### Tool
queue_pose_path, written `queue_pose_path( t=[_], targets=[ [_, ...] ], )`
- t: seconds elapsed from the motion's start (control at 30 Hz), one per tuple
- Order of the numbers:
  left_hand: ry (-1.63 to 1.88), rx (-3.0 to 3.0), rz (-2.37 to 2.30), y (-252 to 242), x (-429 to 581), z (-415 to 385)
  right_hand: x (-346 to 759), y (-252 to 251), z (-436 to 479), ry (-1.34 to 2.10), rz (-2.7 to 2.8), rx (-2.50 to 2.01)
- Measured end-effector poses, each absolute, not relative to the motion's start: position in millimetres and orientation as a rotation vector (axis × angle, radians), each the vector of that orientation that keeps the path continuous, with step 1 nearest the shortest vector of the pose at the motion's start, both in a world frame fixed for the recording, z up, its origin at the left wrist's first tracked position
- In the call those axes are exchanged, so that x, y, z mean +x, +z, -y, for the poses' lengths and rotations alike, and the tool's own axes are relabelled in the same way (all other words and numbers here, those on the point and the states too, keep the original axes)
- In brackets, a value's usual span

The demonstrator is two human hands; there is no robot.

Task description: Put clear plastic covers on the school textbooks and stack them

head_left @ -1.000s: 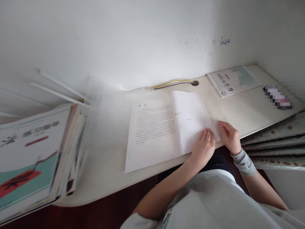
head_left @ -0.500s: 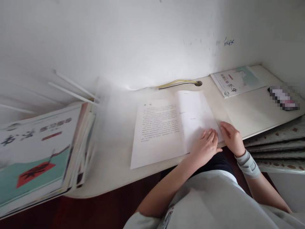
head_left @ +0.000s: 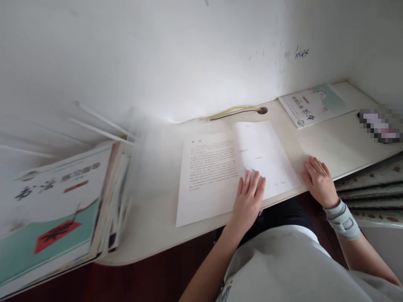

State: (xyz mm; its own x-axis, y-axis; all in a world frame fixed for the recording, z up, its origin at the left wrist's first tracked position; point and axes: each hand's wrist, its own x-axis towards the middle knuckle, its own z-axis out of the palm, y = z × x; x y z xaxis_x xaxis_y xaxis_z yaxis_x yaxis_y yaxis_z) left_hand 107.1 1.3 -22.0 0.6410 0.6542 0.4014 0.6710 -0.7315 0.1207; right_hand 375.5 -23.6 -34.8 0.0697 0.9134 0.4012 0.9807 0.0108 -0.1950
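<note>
Open book (head_left: 233,167) under flat left hand (head_left: 248,201)

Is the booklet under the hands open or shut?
Open: two pages of the booklet lie spread flat on the desk, left hand resting on them.

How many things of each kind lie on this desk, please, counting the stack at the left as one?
Open book: 1
Closed book: 1
Stack of books: 1
Cables: 2
Blurred-out object: 1
Hands, left hand on the open book, right hand on the desk: 2
Total: 8
</note>
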Motion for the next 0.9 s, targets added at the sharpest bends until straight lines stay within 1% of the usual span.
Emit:
queue_pose_path(
  t=[0.27, 0.6, 0.73, 0.9],
  targets=[
    [-0.557, -2.810, 0.994, -15, 113, -11, 374, -34, 23, -0.223, 1.894, -1.940],
    [-0.490, -2.804, 1.013, -11, 123, -10, 375, -34, 23, -0.251, 1.903, -1.927],
    [-0.389, -2.825, 0.974, -6, 124, -13, 377, -34, 24, -0.247, 1.904, -1.922],
    [-0.436, -2.809, 0.996, -7, 118, -14, 379, -34, 24, -0.236, 1.925, -1.924]
  ],
)
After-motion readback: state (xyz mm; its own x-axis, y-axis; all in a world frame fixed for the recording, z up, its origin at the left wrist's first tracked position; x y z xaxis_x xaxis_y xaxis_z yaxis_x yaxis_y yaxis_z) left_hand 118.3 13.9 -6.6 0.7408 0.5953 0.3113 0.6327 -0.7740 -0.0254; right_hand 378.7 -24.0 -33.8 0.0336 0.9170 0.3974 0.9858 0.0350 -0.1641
